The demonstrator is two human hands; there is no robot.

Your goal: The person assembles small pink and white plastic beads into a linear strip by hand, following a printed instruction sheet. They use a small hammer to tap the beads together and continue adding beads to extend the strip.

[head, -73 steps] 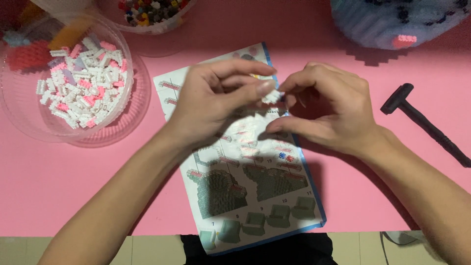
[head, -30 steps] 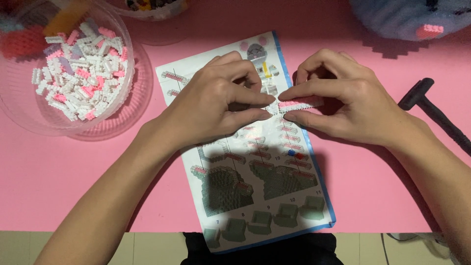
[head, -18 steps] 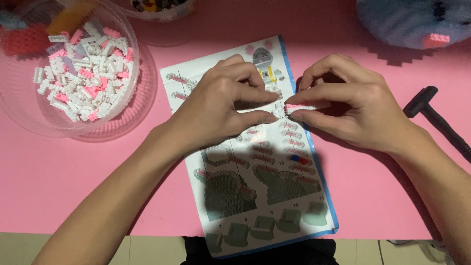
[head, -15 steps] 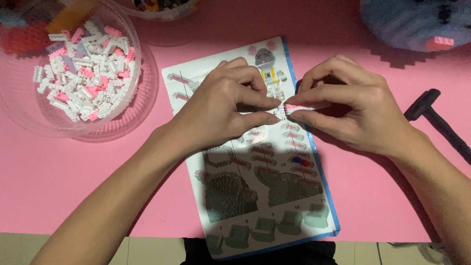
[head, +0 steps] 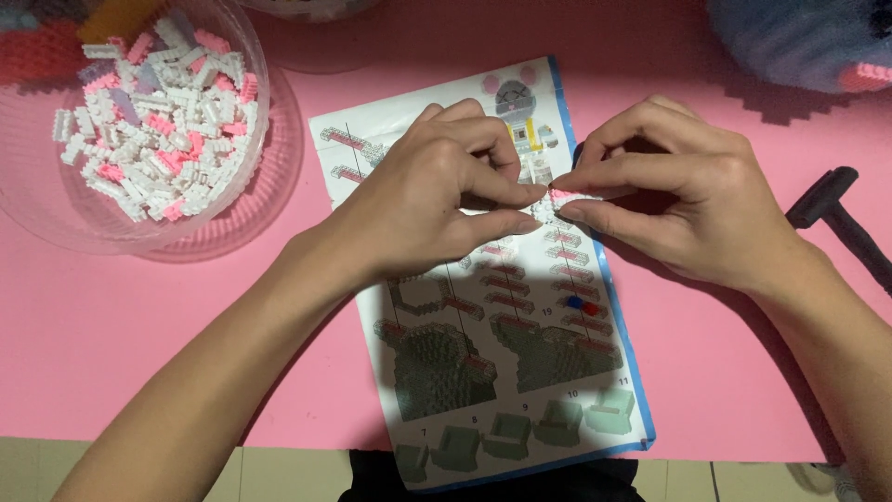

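1. The pink table top (head: 139, 325) is the largest thing in view; it runs under everything, and a strip of pale tiled floor (head: 139, 474) shows below its near edge.
2. A clear plastic bowl (head: 265, 139) sits well to the left of the pinch and farther from the person, holding a heap of small white and pink bricks (head: 149, 121). It rests on a clear lid or dish of the same kind.
3. A blue-grey brick-built model (head: 799, 37) fills the top right corner, well beyond the right hand, only partly in view.
4. The instruction sheet (head: 502, 372), blue-edged and printed with grey building steps, lies flat directly beneath the pinch and reaches down toward the person.
5. The left hand (head: 427, 200) comes in from the lower left, thumb and forefinger pressed together on the left end of the piece. It covers the upper left of the sheet.
6. The right hand (head: 678, 204) meets it from the right, thumb and forefinger closed on the other end.
7. A black tool (head: 836, 218) with a T-shaped head lies just right of the right hand, on the table.
8. The small pink-and-white brick strip (head: 562, 196) is clamped between both hands' fingertips, held just above the sheet; most of it is hidden by the fingers.
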